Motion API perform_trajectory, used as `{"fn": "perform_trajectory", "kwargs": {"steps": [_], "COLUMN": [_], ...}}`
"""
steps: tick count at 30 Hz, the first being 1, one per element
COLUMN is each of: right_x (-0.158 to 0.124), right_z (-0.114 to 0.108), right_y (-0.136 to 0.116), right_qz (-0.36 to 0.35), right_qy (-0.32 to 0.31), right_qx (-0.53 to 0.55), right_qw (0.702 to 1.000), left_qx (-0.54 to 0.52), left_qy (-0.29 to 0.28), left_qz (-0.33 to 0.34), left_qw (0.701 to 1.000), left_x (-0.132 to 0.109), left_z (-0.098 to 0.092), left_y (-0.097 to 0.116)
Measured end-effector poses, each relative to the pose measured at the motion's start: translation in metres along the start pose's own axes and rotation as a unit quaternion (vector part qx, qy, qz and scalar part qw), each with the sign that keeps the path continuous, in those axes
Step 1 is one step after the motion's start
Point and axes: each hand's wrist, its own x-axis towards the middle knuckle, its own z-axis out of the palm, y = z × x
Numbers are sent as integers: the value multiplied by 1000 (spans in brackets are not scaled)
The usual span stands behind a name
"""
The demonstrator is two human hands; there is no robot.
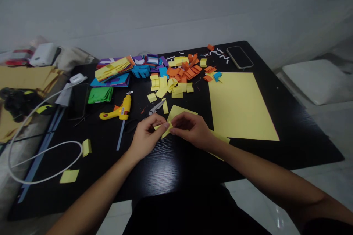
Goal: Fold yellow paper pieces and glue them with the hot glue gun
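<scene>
My left hand (149, 132) and my right hand (193, 130) meet over the front middle of the black table. Between their fingertips is a small piece of yellow paper (166, 131), pinched from both sides and partly covered by the fingers. Just beyond it lies a larger yellow sheet (180, 111), partly hidden by my right hand. A pair of scissors (157, 107) rests beyond my left hand, its handles dark against the tabletop. Many small folded yellow papers (179, 90) and orange papers (187, 71) are heaped farther back.
A yellow glue gun (117, 111) lies left of my hands. A big yellow sheet (242, 106) covers the right side, with a phone (239, 57) behind it. A white cable (44, 143) loops across the left edge. Green paper (100, 94) and other coloured stacks sit back left.
</scene>
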Motion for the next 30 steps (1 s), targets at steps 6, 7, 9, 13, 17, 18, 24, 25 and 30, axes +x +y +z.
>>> {"fn": "perform_trajectory", "kwargs": {"steps": [6, 7, 9, 13, 17, 18, 24, 25, 30], "right_x": [1, 1, 1, 0, -1, -1, 0, 0, 0], "right_z": [-3, -3, -3, -2, -1, -1, -2, -2, -1], "right_y": [0, 0, 0, 0, 1, 2, 7, 7, 6], "right_qz": [-21, -26, -35, -52, -65, -68, -62, -57, -50], "right_qy": [12, 12, 13, 9, 4, 5, 21, 21, 22], "right_qx": [-45, -50, -63, -77, -72, -76, -80, -68, -64], "right_qw": [999, 998, 997, 996, 995, 995, 995, 996, 997], "left_qx": [-42, -45, -49, -49, -46, -45, -38, -39, -52], "left_qy": [-25, -27, -30, -16, 7, 9, 10, 10, 2], "left_qz": [-31, -32, -36, -41, -43, -44, -48, -49, -53], "left_qw": [998, 998, 998, 998, 998, 998, 998, 998, 997], "left_x": [1, 2, 2, 3, 2, 2, -1, -1, 0], "left_z": [-2, -3, -4, -4, -2, -1, 2, 2, 3], "left_y": [4, 4, 3, 0, -2, -2, -2, -2, -1]}}
